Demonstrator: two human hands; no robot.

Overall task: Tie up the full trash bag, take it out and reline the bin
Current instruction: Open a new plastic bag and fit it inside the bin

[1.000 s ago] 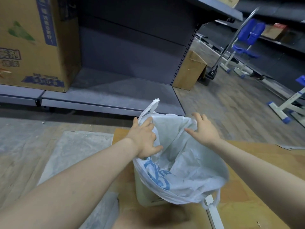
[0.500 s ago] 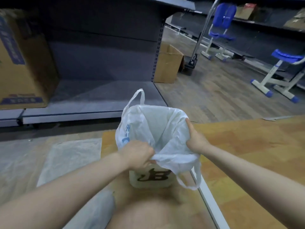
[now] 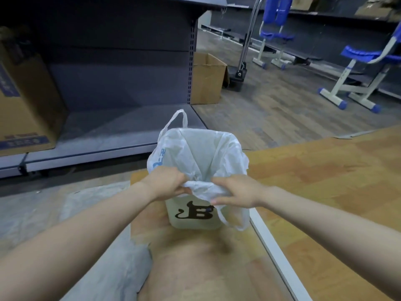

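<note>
A small pale bin [image 3: 195, 218] with a black cat-and-letter mark stands on the floor in front of me. A white plastic bag [image 3: 201, 153] with blue print lines it, its mouth spread over the rim. One bag handle [image 3: 179, 119] sticks up at the far left corner, and another handle [image 3: 235, 222] hangs down the near right side. My left hand [image 3: 168, 183] grips the bag's near edge at the left. My right hand [image 3: 235, 191] pinches the same near edge just to the right. Both hands sit close together over the bin's front rim.
A dark metal shelf unit [image 3: 121, 118] stands behind the bin, with a large cardboard box [image 3: 23, 101] on its left. A smaller open box [image 3: 207, 79] sits on the floor beyond. Blue-seated chairs [image 3: 355, 68] stand at the right. A sheet of clear plastic [image 3: 43, 205] lies on the left.
My right hand has come from the bin's right rim round to the near edge, close to my left hand. The bag's near edge is now bunched between both hands.
</note>
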